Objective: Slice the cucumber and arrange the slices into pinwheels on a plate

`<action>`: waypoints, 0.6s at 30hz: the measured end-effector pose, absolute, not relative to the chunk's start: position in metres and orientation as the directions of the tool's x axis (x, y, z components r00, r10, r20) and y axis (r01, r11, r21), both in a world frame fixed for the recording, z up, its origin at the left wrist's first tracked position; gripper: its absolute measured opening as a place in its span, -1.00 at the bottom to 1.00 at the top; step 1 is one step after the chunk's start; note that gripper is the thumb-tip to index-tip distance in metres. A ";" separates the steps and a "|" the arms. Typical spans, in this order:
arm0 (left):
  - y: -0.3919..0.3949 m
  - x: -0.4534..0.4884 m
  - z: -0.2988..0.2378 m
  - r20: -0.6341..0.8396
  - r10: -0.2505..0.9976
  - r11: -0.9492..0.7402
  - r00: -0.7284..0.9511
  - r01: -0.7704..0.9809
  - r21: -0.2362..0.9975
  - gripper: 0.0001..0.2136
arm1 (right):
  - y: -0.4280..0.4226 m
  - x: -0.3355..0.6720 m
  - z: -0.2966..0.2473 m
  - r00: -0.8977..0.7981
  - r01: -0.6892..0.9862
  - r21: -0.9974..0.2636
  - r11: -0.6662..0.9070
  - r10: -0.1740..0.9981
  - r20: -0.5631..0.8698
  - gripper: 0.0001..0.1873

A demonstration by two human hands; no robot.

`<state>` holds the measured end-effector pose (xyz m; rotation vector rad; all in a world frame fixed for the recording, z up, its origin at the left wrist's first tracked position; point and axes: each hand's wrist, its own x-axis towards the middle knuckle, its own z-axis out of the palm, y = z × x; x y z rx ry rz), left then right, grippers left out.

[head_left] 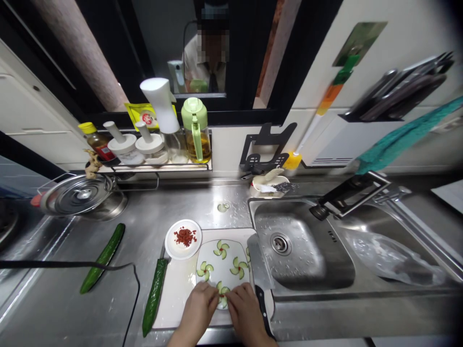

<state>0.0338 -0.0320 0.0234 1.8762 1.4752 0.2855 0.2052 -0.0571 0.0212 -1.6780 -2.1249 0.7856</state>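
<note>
A white plate [217,262] with several flower shapes of cucumber slices lies on the white cutting board [181,289]. Both hands meet at its near edge, over the nearest cucumber flower [223,291]. My left hand [202,301] is closed, fingertips pinched at the flower's left side. My right hand [246,306] is closed the same way on the right. A small red bit shows between the fingertips; which hand grips it I cannot tell. Beyond the left hand stands a small white dish [170,246] of dried goji berries [185,236].
A knife [261,270] lies along the board's right edge, beside the sink [307,279]. One cucumber [155,296] touches the board's left side; another cucumber [103,258] lies farther left, under a black cable [65,264]. A lidded pot [85,195] and seasoning rack [155,167] stand behind.
</note>
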 end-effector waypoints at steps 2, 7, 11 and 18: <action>-0.033 0.032 0.022 -0.220 0.926 -0.086 0.308 0.738 0.670 -0.78 | -0.057 0.207 0.021 -0.258 0.790 -0.591 0.160 0.962 -0.085 -0.72; -0.038 0.022 0.017 -0.108 0.976 -0.041 0.187 0.651 0.758 -0.79 | -0.054 0.218 0.018 -0.207 0.818 -0.557 0.142 0.977 -0.054 -0.74; -0.037 0.007 0.012 -0.139 0.988 0.149 -0.065 0.629 0.763 -0.65 | -0.046 0.234 0.016 -0.031 0.829 -0.559 0.020 0.999 -0.010 -0.68; -0.031 0.000 -0.001 -0.416 0.877 0.481 -0.241 0.478 0.735 -0.56 | -0.033 0.241 0.021 0.148 0.852 -0.465 -0.239 0.964 -0.223 -0.53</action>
